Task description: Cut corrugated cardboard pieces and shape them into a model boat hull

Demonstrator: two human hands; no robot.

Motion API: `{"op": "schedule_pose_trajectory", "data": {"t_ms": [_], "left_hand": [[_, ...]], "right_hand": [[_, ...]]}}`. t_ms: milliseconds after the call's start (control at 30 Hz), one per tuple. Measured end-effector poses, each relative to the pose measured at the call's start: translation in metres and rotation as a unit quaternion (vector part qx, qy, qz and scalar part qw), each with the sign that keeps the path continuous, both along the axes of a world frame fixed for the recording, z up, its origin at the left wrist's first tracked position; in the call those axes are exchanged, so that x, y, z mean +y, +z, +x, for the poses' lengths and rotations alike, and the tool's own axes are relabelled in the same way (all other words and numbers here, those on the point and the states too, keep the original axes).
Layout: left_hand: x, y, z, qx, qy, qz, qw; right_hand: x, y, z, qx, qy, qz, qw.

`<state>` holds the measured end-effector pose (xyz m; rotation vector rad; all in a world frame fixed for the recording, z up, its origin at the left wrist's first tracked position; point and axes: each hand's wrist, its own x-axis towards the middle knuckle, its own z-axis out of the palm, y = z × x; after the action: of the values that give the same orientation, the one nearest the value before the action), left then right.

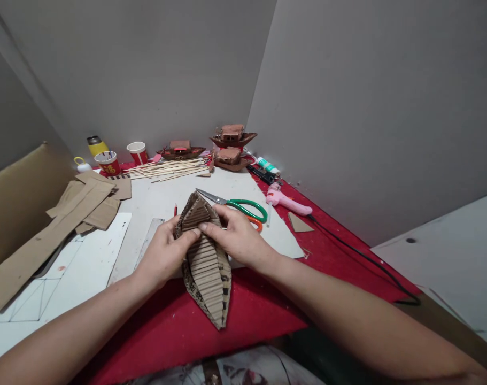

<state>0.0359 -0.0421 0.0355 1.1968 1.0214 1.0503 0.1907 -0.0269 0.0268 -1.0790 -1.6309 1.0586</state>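
Observation:
A boat-shaped piece of corrugated cardboard (206,270) is held up above the front of the table, one pointed end up and the other toward me. My left hand (163,248) grips its left side, thumb on the ribbed inner face. On the right side my right hand (237,235) grips it, its thumb pressing close to the left thumb near the upper end. The fingers behind the cardboard are hidden. Just beyond the right hand lie green-handled scissors (247,207), with an orange handle (256,222) partly covered by that hand.
Cardboard strips (72,222) lie at left over a drawn sheet (46,289). Wooden sticks (167,169), red cups (138,154), a yellow bottle (97,145) and small model boats (231,137) stand at the back. A pink glue gun (289,202) with a cord lies right, near a cardboard triangle (300,223).

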Motion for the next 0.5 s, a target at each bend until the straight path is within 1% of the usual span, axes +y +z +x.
{"op": "schedule_pose_trajectory", "data": {"t_ms": [100,233,367,433,500], "left_hand": [[0.0010,-0.0001,-0.0024,0.003,-0.016,0.015,1.000],[0.0016,0.0010,-0.0047,0.032,-0.043,0.023,0.998],[0.0002,0.0010,-0.0029,0.068,-0.060,0.040,0.995],[-0.0007,-0.0005,-0.0013,0.071,-0.063,0.032,0.995],[-0.0013,-0.0031,-0.0002,0.064,-0.061,0.020,0.996]], "right_hand": [[0.0007,0.0017,0.0023,0.016,0.016,-0.011,1.000],[-0.0011,0.0065,0.0067,0.053,-0.002,0.023,0.998],[-0.0035,0.0094,0.0092,0.069,0.033,0.023,0.997],[-0.0042,0.0092,0.0092,0.067,0.037,0.023,0.997],[-0.0048,0.0079,0.0083,0.063,0.023,0.033,0.997]]}}
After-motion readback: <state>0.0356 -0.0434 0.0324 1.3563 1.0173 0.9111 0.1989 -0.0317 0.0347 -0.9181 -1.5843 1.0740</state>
